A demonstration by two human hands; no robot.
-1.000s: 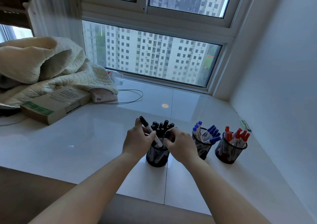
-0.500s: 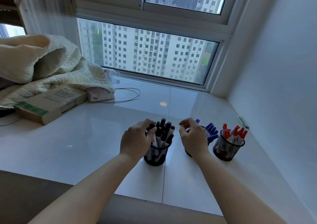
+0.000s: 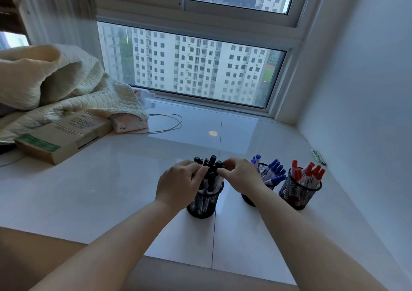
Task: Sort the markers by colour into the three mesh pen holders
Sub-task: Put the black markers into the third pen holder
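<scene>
Two bare forearms enter from the bottom edge. No sleeves in view on either arm; both are uncovered from the frame edge to the wrist. Left hand (image 3: 178, 184): no ring, watch or band seen on the back of the hand or wrist. Right hand (image 3: 242, 178): likewise no ring, watch or bracelet. No gloves. Nails too small and turned away to judge.
</scene>
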